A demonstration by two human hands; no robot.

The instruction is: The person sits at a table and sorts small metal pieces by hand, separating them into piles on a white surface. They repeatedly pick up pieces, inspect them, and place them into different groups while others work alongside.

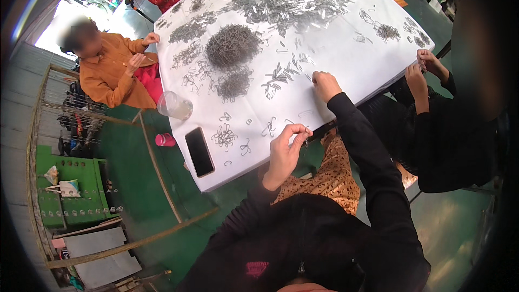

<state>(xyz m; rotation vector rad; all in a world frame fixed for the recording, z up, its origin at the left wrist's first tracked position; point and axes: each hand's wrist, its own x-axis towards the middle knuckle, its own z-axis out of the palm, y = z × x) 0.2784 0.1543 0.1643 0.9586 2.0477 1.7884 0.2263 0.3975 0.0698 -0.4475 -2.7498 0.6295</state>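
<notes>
The fingers (300, 131) of the left hand (285, 151) are pinched together on a small metal clip (306, 141), which hangs just beyond the near edge of the white table (346, 70). The right hand (325, 84) rests on the tabletop with its fingers curled in, knuckles up; whether it grips anything I cannot tell.

Near the left hand only a few bent wire pieces (224, 136) lie scattered, beside a black phone (199, 151). Farther out, a dense round heap of wire parts (233, 46) sits in the middle, and a wide grey spread of flat metal pieces (286, 0) covers the far part of the table. Judging by these big heaps and the few pieces near the person, the work seems far from finished; most parts are still unhandled.

A clear plastic cup (174, 106) stands at the left edge. A person in orange (111, 70) sits on that side, and another person's hands (424, 70) work at the right corner.
</notes>
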